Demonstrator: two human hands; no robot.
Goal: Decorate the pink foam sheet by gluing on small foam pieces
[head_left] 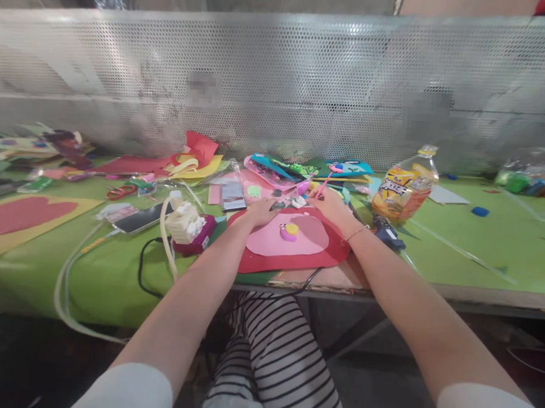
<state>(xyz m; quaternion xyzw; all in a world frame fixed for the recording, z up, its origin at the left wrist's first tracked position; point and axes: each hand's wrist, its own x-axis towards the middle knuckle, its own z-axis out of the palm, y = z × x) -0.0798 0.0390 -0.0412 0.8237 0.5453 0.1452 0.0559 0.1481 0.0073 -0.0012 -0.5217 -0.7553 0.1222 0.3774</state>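
Note:
In front of me lies a red paper sheet (269,262) with a pink rounded paper shape (261,243) on it. A small snail figure (290,232), with a yellow shell and purple body, sits on the pink shape. My left hand (263,212) rests at the sheet's upper left edge, its fingers stretched out and blurred. Near the upper right edge, my right hand (330,202) is closed around a thin pink stick-like tool (324,185) that points upward. Small white lumps (299,202) lie between the hands.
A phone (233,196) and a power strip with plugs (190,227) stand left; cables hang over the table edge. Right is an orange drink bottle (405,185) beside a dark object (388,233). Red scissors (121,192) and coloured papers (197,157) lie farther back, before a perforated metal panel (279,76).

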